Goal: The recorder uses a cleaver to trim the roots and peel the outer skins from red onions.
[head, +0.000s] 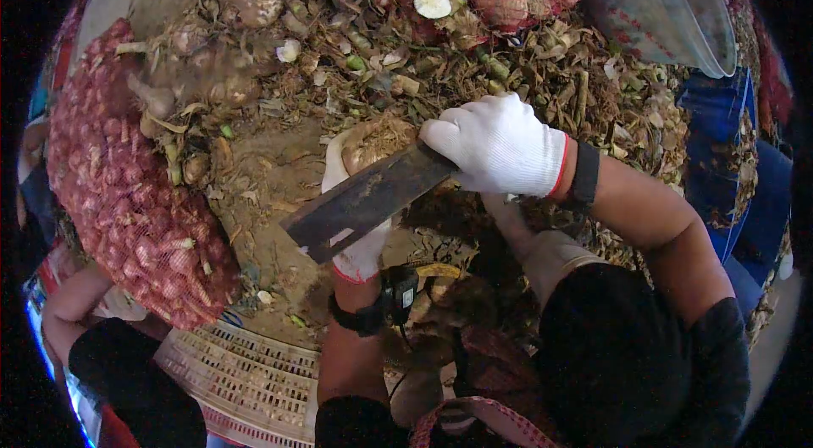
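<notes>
My right hand (502, 146), in a white knit glove with red trim, is closed around the near end of a broad, dark cleaver (375, 197). The blade slants down and left across my left hand (363, 252), which wears the same kind of glove. Held in that hand is a garlic bulb (379, 142), its brown root tuft facing up. The blade passes over the near side of the bulb; whether it touches cannot be told. Much of my left palm and fingers is hidden behind the metal.
Loose garlic bulbs (257, 6) with stems lie among dry trimmings (559, 67). Red net sacks of garlic (152, 206) and bulbs (502, 0) stand left and ahead. A translucent tub (660, 10) tilts at upper right. A cream plastic crate (248, 372) is at lower left, near another person's arm (76, 302).
</notes>
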Demonstrator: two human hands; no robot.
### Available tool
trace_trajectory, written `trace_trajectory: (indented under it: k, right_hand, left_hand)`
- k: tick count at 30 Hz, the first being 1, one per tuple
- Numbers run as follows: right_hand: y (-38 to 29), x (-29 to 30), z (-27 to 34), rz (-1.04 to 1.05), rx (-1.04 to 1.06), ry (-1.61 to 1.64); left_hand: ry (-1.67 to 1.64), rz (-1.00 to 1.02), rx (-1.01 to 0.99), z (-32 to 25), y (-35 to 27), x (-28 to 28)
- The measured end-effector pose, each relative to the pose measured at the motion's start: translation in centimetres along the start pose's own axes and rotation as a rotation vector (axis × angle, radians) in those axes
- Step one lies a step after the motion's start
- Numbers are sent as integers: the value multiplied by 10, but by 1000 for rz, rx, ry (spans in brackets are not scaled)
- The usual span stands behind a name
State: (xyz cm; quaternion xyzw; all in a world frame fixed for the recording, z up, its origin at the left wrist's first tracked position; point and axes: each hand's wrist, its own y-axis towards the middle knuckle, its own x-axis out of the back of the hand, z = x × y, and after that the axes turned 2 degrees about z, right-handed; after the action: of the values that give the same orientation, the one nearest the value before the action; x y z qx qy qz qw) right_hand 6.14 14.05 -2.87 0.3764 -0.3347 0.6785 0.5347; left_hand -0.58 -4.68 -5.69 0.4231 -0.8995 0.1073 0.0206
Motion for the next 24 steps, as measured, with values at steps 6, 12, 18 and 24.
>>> trace_trajectory:
  k: [6, 12, 18, 24]
  right_hand:
    - [0, -24, -20, -58, 61, 48]
    - [0, -37, -64, 134, -182, -185]
    - [7, -4, -11, -117, -333, 451]
    - [9, 2, 5, -154, -565, 1085]
  left_hand:
    - [63, -85, 156, -3, -18, -3]
    - [-154, -128, 234, -33, -14, -10]
    - [231, -187, 106, -8, -8, 9]
    - [129, -21, 85, -36, 2, 6]
